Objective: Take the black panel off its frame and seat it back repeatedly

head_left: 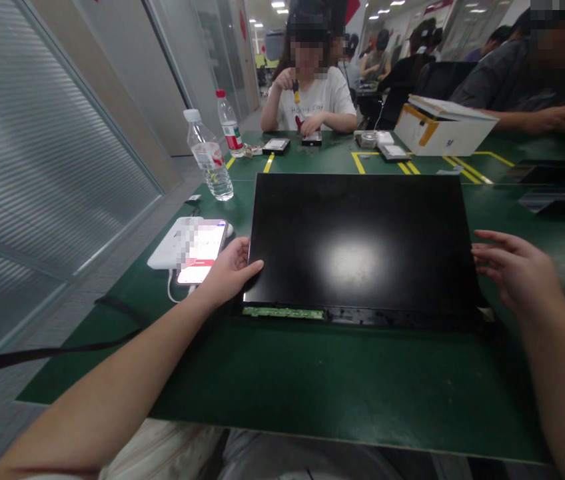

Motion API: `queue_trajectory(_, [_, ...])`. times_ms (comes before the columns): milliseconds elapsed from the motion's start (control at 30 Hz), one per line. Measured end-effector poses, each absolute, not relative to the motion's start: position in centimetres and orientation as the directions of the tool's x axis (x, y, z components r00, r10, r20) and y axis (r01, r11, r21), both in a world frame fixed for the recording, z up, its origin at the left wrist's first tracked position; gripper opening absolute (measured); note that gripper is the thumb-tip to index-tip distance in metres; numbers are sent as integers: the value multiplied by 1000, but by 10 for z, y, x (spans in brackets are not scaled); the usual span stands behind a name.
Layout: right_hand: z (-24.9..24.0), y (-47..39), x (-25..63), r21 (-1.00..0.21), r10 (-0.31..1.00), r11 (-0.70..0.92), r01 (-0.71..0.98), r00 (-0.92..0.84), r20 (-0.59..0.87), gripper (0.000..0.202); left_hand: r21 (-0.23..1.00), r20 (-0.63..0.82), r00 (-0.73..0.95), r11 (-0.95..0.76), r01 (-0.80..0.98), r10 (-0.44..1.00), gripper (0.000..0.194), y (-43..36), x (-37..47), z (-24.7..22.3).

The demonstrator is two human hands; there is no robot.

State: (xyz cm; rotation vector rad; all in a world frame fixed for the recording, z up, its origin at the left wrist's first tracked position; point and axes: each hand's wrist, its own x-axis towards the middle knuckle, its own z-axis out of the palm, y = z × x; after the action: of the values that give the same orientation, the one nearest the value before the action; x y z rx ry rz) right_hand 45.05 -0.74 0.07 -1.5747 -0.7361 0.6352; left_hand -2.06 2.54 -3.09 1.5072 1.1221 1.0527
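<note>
A black LCD screen panel stands before me, its face toward me and a bright reflection near its middle. Along its bottom edge runs a green circuit board strip. My left hand grips the panel's left edge, thumb over the front and fingers behind. At the opposite edge, my right hand has its fingers stretched out and apart; the fingertips are at the panel's side, and whether they touch it I cannot tell.
Left on the green table are a lit phone, a white box-like device with a cable, and two water bottles. Across sits a person with a screwdriver over a hard drive. A white box stands back right.
</note>
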Motion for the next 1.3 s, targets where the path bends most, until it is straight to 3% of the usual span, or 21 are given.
queue_trajectory(233, [3, -8, 448, -991, 758, -79, 111, 652, 12, 40, 947, 104, 193, -157, 281, 976, 45, 26, -23, -31])
queue_trajectory(400, [2, -8, 449, -987, 759, -105, 119, 651, -3, 42, 806, 209, 177, -272, 526, 962, 40, 26, -28, -29])
queue_trajectory(567, [-7, -5, 457, -983, 774, -123, 138, 633, -8, 44, 705, 249, 213, -328, 629, 945, 41, 28, -31, -31])
queue_trajectory(800, [-10, -7, 459, -920, 796, -189, 342, 602, 61, 42, 688, 229, 233, -326, 648, 945, 43, 28, -28, -36])
queue_trajectory(1000, [-12, -6, 458, -897, 819, -219, 383, 573, 45, 44, 681, 226, 192, -296, 670, 955, 39, 30, -28, -40])
queue_trajectory(1300, [-13, -6, 461, -947, 847, -152, 283, 531, 22, 49, 887, 214, 41, -211, 411, 976, 44, 20, -24, -26])
